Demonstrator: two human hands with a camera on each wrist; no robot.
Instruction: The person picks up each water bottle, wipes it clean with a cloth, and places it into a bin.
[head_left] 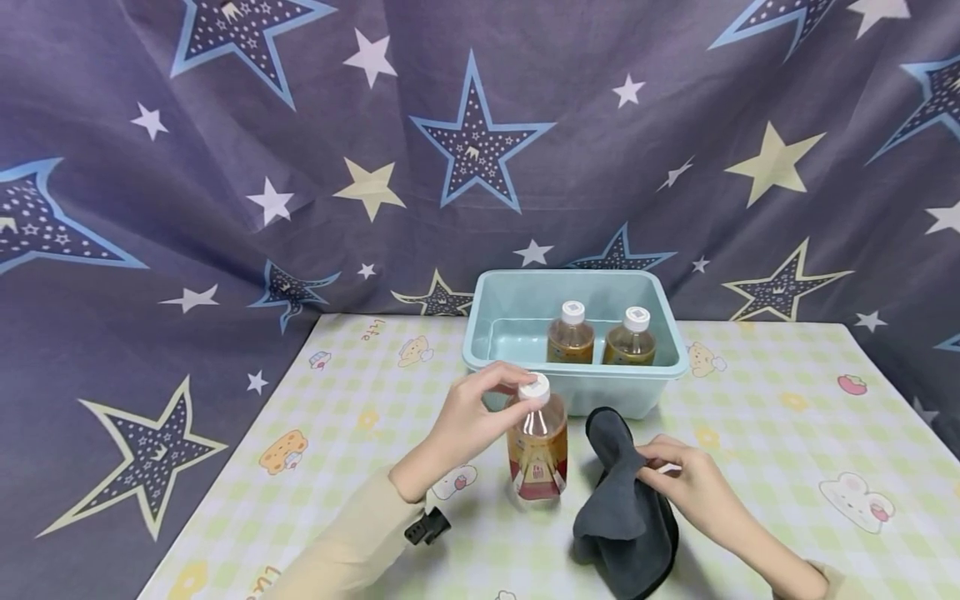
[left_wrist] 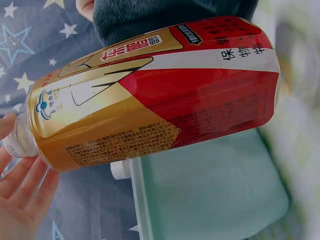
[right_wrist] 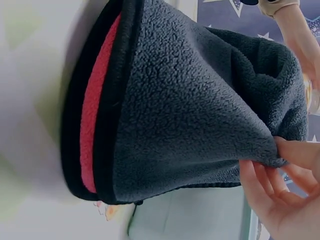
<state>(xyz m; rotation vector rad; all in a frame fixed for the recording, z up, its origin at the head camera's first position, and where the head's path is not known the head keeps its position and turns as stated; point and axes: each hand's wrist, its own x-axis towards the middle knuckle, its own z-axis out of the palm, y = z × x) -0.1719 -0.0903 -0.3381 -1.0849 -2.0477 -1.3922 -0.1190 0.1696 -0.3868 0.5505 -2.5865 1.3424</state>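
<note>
A drink bottle (head_left: 537,450) with a gold and red label stands upright before the blue bin. My left hand (head_left: 468,417) grips its white cap (head_left: 535,389) between thumb and fingers. The left wrist view shows the bottle (left_wrist: 160,95) close up, the left hand (left_wrist: 25,190) at its cap end. To the bottle's right, my right hand (head_left: 686,483) pinches a dark grey cloth (head_left: 622,517) near its upper part, and the cloth hangs down toward the table. In the right wrist view the cloth (right_wrist: 185,100) shows a black border and a red underside; the right hand (right_wrist: 285,185) pinches its edge.
Behind the hands, a light blue bin (head_left: 502,292) holds two more bottles, one bottle (head_left: 571,337) left of the other bottle (head_left: 630,342). A checked tablecloth (head_left: 780,433) covers the table. A star-patterned curtain (head_left: 600,167) hangs behind the table.
</note>
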